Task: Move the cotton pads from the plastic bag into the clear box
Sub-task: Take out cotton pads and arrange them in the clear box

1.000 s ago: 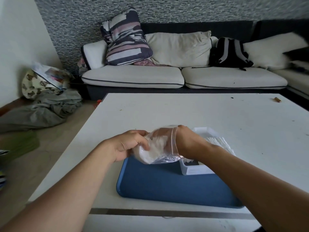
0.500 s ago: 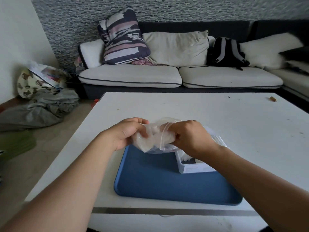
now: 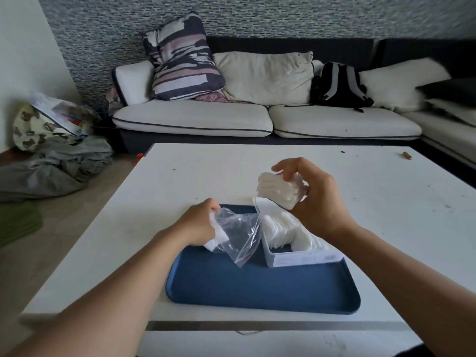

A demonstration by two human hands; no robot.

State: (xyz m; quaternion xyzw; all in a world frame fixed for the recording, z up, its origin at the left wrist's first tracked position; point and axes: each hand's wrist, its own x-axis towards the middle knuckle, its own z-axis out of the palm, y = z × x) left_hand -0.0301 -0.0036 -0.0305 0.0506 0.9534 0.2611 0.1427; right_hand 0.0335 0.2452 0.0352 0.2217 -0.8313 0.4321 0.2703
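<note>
My right hand (image 3: pixel 315 195) grips a stack of white cotton pads (image 3: pixel 278 190) in the air, just above the far end of the clear box (image 3: pixel 304 258). The box stands on a blue tray (image 3: pixel 257 287) and holds several white pads (image 3: pixel 288 233) leaning in a row. My left hand (image 3: pixel 199 222) holds the clear plastic bag (image 3: pixel 238 234) at its left side, over the tray's left part. The bag hangs slack and looks mostly empty, with a few white pads showing by my fingers.
The tray lies near the front of a white table (image 3: pixel 373 202). A small brown object (image 3: pixel 407 155) lies at the table's far right. Beyond the table stands a sofa (image 3: pixel 195 119) with cushions and a black backpack (image 3: pixel 340 85). Cloth lies on the floor at the left.
My right hand has pulled a stack of pads out of the bag and lifted it up and right over the box. My left hand has lowered the slack bag toward the tray.
</note>
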